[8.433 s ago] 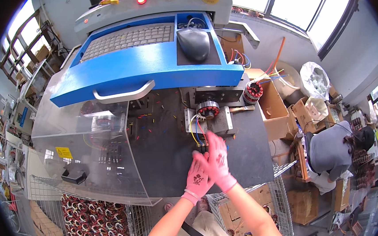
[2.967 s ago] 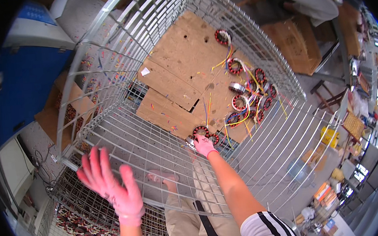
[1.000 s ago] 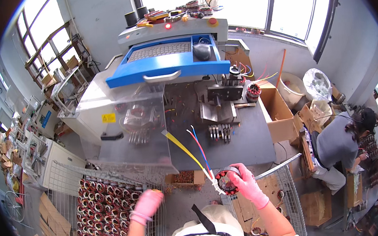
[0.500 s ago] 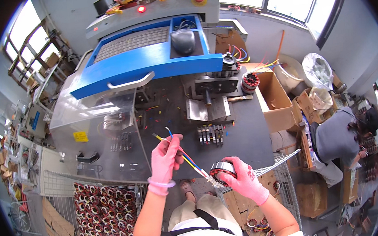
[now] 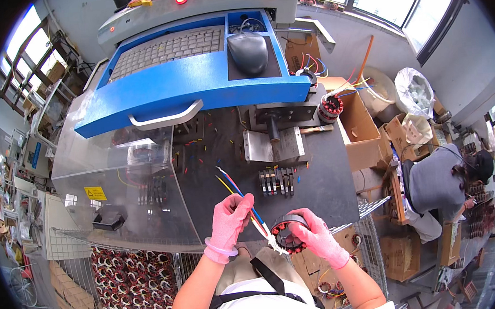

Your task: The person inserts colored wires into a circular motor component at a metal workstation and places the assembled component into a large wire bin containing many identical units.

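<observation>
My right hand (image 5: 322,240), in a pink glove, grips a ring-shaped motor stator (image 5: 294,247) with red windings, thumb and fingers over its rim. Blue, yellow, red and white lead wires (image 5: 257,216) run up from white lacing at the stator's left side. Pinched between the thumb and fingers of my pink-gloved left hand (image 5: 230,220), the wires stick out beyond it, their free ends over the dark bench (image 5: 218,148). A purple band circles my left wrist.
Ahead is a blue drawer (image 5: 190,95) with keyboard and mouse (image 5: 248,54). A metal fixture (image 5: 274,143), small black clamps (image 5: 277,181) and another stator (image 5: 330,108) stand on the bench. Left is a clear panel (image 5: 122,193); below it, a crate of stators (image 5: 133,285). A person (image 5: 435,180) works at right.
The stator has turned so its open centre shows more. My left hand has moved slightly right and down, and the wire ends now stand straighter. The view has shifted nearer the bench.
</observation>
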